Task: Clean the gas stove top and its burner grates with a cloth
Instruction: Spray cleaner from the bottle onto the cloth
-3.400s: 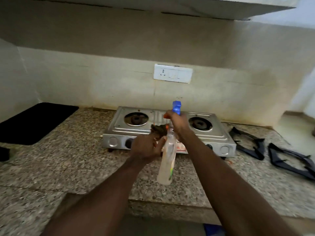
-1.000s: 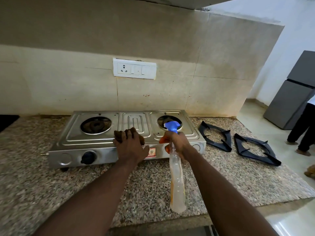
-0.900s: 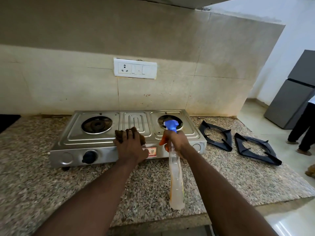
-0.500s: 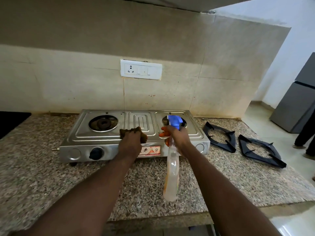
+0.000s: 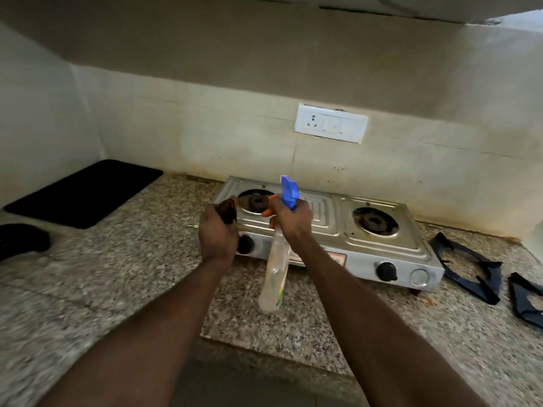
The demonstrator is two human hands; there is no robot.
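Steel stove (image 5: 332,218) lies long-ways left to right just past both hands, with the left hand (image 5: 217,233) curled round what looks like a dark cloth (image 5: 228,211) at its near left corner and the right hand (image 5: 292,223) gripping a spray bottle (image 5: 274,277) close beside.

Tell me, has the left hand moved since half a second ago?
Yes: the left hand, gripping the cloth, shifted left from the stove's middle to its left front corner.
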